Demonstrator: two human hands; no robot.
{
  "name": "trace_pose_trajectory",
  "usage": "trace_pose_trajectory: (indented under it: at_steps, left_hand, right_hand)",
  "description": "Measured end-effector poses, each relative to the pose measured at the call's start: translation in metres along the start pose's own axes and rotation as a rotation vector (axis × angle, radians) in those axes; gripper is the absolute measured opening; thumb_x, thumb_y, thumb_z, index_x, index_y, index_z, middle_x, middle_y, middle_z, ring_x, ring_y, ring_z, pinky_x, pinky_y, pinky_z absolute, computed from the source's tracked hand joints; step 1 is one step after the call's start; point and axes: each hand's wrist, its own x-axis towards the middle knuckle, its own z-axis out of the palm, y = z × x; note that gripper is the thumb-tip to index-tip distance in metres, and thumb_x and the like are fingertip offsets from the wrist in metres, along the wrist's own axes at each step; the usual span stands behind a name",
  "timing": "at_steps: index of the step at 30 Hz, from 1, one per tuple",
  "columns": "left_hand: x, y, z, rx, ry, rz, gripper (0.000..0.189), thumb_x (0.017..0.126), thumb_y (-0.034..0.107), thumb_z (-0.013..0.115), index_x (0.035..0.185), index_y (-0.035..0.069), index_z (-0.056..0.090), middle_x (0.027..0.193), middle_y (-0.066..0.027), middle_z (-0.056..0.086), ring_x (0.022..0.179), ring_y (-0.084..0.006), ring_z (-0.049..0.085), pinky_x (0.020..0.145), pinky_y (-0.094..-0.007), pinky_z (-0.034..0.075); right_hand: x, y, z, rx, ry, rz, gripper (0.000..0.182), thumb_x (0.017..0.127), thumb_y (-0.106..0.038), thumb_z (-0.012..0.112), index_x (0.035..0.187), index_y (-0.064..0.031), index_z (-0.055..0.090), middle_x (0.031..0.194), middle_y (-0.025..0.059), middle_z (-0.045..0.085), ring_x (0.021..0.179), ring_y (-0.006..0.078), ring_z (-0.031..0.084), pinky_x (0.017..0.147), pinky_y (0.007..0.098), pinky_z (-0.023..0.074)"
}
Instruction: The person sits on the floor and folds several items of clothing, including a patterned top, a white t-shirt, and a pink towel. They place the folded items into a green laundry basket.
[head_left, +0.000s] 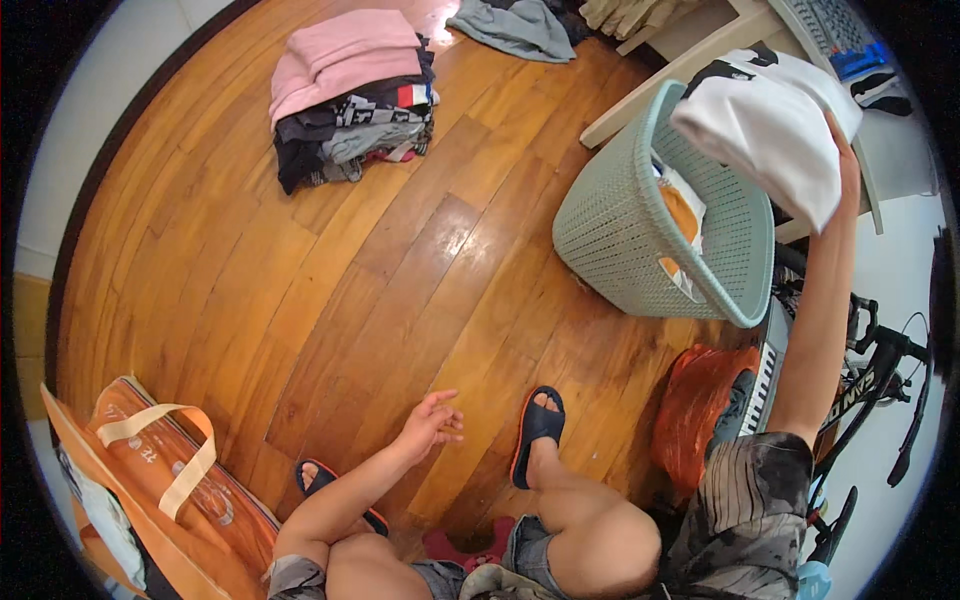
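My right hand (846, 161), at the upper right, grips a folded white garment (772, 127) with black patches. The garment is held over the rim of a pale green perforated plastic laundry basket (600, 217). Inside the basket lie orange and white cloths (681, 210). Most of the right hand's fingers are hidden by the garment. Above my left knee, my left hand (431, 426) hangs over the wooden floor with its fingers apart and nothing in them. A stack of folded clothes (352, 97), with a pink one on top, stands on the floor at the upper left.
An orange bag (187, 480) with cream handles stands at the lower left. Grey clothing (517, 30) lies on the floor at the top. A white desk (675, 82) is behind the basket. At the right are a red plastic bag (690, 412), a piano keyboard (761, 382) and a bicycle (874, 382).
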Motion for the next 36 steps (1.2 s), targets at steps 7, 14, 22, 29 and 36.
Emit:
trace_pose_trajectory:
  at_steps: [7,14,22,29,36]
  left_hand:
    - [0.007,-0.009,-0.011,0.016,0.040,-0.018,0.035,0.091,0.012,0.045,0.125,0.008,0.038,0.093,-0.0089,0.055,0.082,-0.0190,0.057,0.072,-0.0358,0.052]
    - [0.009,-0.007,-0.008,0.017,0.046,-0.034,0.034,0.091,0.012,0.045,0.125,0.008,0.038,0.092,-0.0090,0.055,0.081,-0.0187,0.057,0.070,-0.0353,0.053]
    - [0.005,-0.012,-0.009,0.045,0.034,-0.014,0.031,0.091,0.012,0.046,0.121,0.006,0.043,0.094,-0.0076,0.054,0.080,-0.0148,0.056,0.069,-0.0300,0.053]
    - [0.018,-0.019,-0.029,0.105,0.044,0.088,0.024,0.093,0.012,0.045,0.115,0.005,0.047,0.094,-0.0064,0.054,0.082,-0.0142,0.056,0.071,-0.0291,0.052]
    - [0.014,0.004,-0.046,-0.011,0.083,0.139,0.021,0.091,0.007,0.044,0.111,0.004,0.051,0.089,-0.0047,0.056,0.077,-0.0117,0.056,0.066,-0.0255,0.050]
  right_hand:
    - [0.132,0.011,-0.052,0.110,0.704,-0.071,0.034,0.091,-0.015,0.032,0.114,0.0025,0.050,0.113,0.0231,0.054,0.099,0.0341,0.058,0.082,0.0480,0.0514]
    - [0.131,0.138,-0.149,0.246,0.913,-0.231,0.023,0.088,-0.009,0.042,0.109,-0.0005,0.046,0.105,0.0175,0.054,0.091,0.0314,0.059,0.074,0.0461,0.0527]
    - [0.062,0.193,-0.119,-0.760,0.557,0.532,0.034,0.078,-0.021,0.060,0.108,-0.0062,0.054,0.084,0.0070,0.052,0.071,0.0168,0.049,0.066,0.0342,0.0443]
    - [0.073,0.215,0.092,-1.189,0.306,-0.746,0.022,0.076,-0.006,0.058,0.098,-0.0020,0.059,0.094,0.0106,0.061,0.088,0.0245,0.057,0.080,0.0332,0.0438]
    - [0.124,0.378,0.241,-1.408,-0.199,-0.672,0.034,0.068,-0.004,0.060,0.102,-0.0069,0.058,0.104,0.0143,0.053,0.099,0.0320,0.049,0.084,0.0412,0.0432]
